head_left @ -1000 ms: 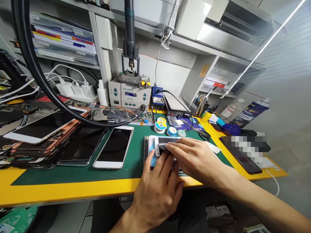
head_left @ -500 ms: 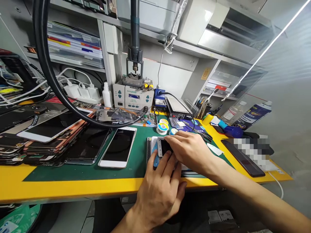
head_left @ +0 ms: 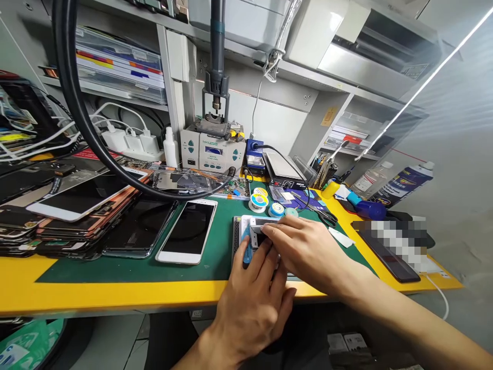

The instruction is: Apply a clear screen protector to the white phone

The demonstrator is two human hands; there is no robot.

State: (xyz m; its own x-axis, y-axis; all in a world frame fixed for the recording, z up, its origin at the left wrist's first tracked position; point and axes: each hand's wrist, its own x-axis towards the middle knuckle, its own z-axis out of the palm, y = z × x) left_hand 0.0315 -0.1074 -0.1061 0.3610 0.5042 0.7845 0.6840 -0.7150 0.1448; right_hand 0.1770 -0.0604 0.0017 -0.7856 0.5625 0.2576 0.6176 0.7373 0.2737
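A small white-edged phone (head_left: 254, 232) lies on a grey device with a perforated edge (head_left: 236, 241) at the front of the green mat. My left hand (head_left: 256, 298) rests on it from the front, fingers stretched out and lying over the phone. Beside its index finger lies a blue tool handle (head_left: 246, 252). From the right, my right hand (head_left: 302, 244) reaches over the phone with bent fingers. Its fingertips are at the dark area near the phone's top; what they pinch, if anything, is hidden. Both hands cover most of the phone.
A white phone (head_left: 187, 234) lies to the left, near stacked phone parts (head_left: 88, 221). Solder spools (head_left: 258, 202) stand behind my hands. A thick black hose (head_left: 69, 92) loops across the left. At the right are a dark phone (head_left: 389, 254) and a spray can (head_left: 404, 187).
My right hand has shifted slightly right and down across the phone, and more of the phone's top shows beside its fingertips. My left hand stays in place.
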